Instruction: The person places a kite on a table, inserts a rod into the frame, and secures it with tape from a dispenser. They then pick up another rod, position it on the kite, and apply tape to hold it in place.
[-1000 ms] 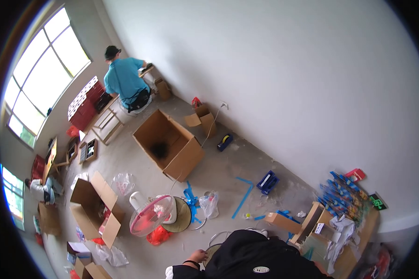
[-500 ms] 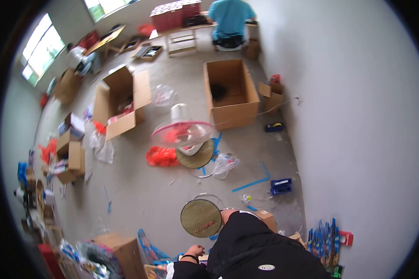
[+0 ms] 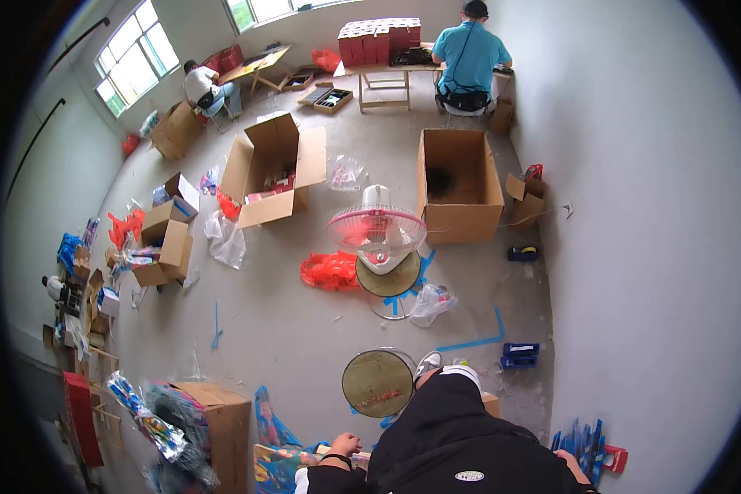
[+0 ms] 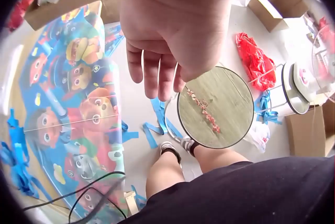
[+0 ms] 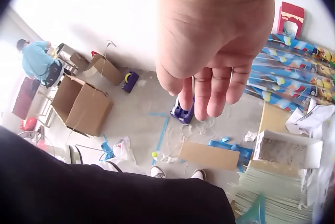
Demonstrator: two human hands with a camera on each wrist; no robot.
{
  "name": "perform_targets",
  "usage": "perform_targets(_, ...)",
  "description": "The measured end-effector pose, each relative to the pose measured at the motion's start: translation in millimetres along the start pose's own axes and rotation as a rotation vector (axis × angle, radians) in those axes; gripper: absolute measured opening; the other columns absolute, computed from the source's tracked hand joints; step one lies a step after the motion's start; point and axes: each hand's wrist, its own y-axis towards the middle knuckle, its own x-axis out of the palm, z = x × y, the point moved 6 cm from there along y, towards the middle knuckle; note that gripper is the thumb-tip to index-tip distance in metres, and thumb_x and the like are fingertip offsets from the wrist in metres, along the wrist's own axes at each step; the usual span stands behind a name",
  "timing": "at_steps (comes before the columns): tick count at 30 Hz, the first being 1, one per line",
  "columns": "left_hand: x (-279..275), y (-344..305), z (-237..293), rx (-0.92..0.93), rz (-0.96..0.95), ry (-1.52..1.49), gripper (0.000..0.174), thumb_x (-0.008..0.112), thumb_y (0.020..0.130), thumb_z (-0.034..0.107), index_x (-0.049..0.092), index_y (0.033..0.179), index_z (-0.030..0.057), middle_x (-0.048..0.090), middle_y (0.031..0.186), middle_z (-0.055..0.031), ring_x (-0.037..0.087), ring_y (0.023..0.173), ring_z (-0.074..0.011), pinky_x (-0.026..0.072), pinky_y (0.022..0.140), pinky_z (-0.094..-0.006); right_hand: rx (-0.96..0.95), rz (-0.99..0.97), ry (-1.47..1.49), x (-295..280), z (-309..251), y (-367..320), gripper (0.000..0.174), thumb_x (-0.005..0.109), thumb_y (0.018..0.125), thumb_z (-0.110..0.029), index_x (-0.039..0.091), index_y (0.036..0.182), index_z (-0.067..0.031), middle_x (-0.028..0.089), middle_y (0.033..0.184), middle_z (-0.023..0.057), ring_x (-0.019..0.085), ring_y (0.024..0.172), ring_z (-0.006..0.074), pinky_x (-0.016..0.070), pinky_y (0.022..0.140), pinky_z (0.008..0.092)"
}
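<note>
Over the last second my head has swung from the wall [image 3: 634, 206] to the room, so the round stool [image 3: 378, 383] now sits on the floor [image 3: 288, 329] just in front of my feet, with the fan [image 3: 376, 230] beyond it. My left hand [image 4: 167, 30] hangs with a released grip, fingers loose above the stool's edge and the cartoon sheet [image 4: 73, 103], touching neither. My right hand [image 5: 214, 40] hangs just as slack and empty above the blue dispenser [image 5: 183, 113], so I judge nothing is taken up yet.
</note>
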Motion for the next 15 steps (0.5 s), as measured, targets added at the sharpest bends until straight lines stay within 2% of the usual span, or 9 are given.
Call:
perform_targets(3, -5.5, 2.5, 27.0, 0.037, -0.055, 0.171, 0.032, 0.052, 0.101, 0.028, 0.06, 0.125, 0.0071, 0.074, 0.104, -0.0072, 0.072, 0.084, -0.023, 0.0534, 0.066, -0.0355, 0.008, 0.007, 0.049, 16.2, 3.1, -0.7, 0.028, 0.057, 0.097, -0.021, 0.067, 0.113, -0.0001, 0.072, 0.084, 0.0072, 0.068, 0.081, 0.0172, 0.0528, 0.075, 0.0335)
perform_targets(4, -8.0, 4.3, 35.7, 0.043, -0.055, 0.192, 0.032, 0.052, 0.101, 0.028, 0.06, 0.125, 0.0071, 0.074, 0.104, -0.0072, 0.072, 0.084, -0.023, 0.0534, 0.066, -0.0355, 0.017, 0.012, 0.07, 21.8, 6.3, -4.4, 0.028, 0.057, 0.097, -0.021, 0.067, 0.113, -0.0001, 0.072, 0.084, 0.0072, 0.068, 0.081, 0.0172, 0.0528, 0.075, 0.0335)
perform_targets(6, -16.6, 9.5, 68.7, 0.099, 0.001, 0.149, 0.032, 0.054, 0.097, 0.025, 0.064, 0.119, 0.0043, 0.075, 0.096, -0.0065, 0.073, 0.078, -0.0184, 0.0497, 0.054, -0.0306, 0.031, 0.037, 0.124, 31.8, 10.4, -9.9, 0.028, 0.057, 0.097, -0.021, 0.067, 0.113, -0.0001, 0.072, 0.084, 0.0072, 0.068, 0.08, 0.017, 0.0529, 0.075, 0.0335)
perform_targets(7, -19.1, 11.1, 88.2, 0.109, 0.005, 0.165, 0.033, 0.053, 0.096, 0.023, 0.064, 0.119, 0.003, 0.075, 0.096, -0.0071, 0.073, 0.077, -0.018, 0.05, 0.055, -0.0301, 0.041, 0.057, 0.157, 36.1, 12.7, -13.7, 0.028, 0.057, 0.097, -0.021, 0.067, 0.113, -0.0002, 0.072, 0.084, 0.0072, 0.068, 0.08, 0.017, 0.0529, 0.075, 0.0335)
perform_targets(12, -9.0, 7.2, 223.1, 0.296, -0.062, 0.354, 0.035, 0.052, 0.096, 0.021, 0.063, 0.123, 0.0013, 0.074, 0.097, -0.0087, 0.071, 0.076, -0.0172, 0.0524, 0.059, -0.0297, 0.098, 0.157, 0.34, 58.0, 18.5, -24.4, 0.028, 0.058, 0.097, -0.021, 0.066, 0.113, -0.0003, 0.072, 0.083, 0.0072, 0.068, 0.08, 0.0167, 0.053, 0.074, 0.0335)
perform_targets(15, 16.9, 16.6, 316.7, 0.371, -0.153, 0.337, 0.035, 0.052, 0.101, 0.027, 0.06, 0.128, 0.0064, 0.072, 0.108, -0.007, 0.068, 0.088, -0.0182, 0.0532, 0.071, -0.0335, 0.141, 0.192, 0.439, 66.1, 13.7, -26.8, 0.028, 0.058, 0.097, -0.02, 0.066, 0.113, -0.0004, 0.072, 0.083, 0.0072, 0.068, 0.08, 0.0165, 0.0531, 0.074, 0.0335)
